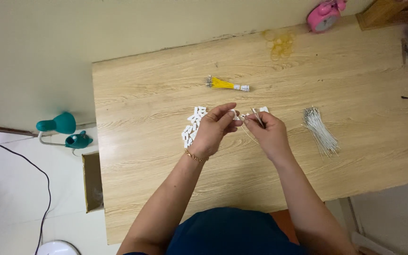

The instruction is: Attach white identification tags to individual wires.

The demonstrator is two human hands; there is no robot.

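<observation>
Over the middle of a light wooden table (166, 189), my left hand (213, 130) pinches a small white plastic connector (234, 113) between thumb and fingers. My right hand (269, 133) holds a thin white wire (256, 117) with its tip up against that connector; a loop of the wire hangs below the fingers. A pile of several small white connectors (192, 125) lies just left of my left hand. A bundle of white wires (321, 132) lies to the right of my right hand. A bundle of yellow wires (225, 84) lies farther back.
Yellow rubber bands (279, 43) and a pink alarm clock (326, 14) sit at the table's far edge, with a wooden box (383, 13) at the far right corner. A teal desk lamp (62, 130), a cardboard box (93, 182) and a black cable (43, 189) are on the floor to the left.
</observation>
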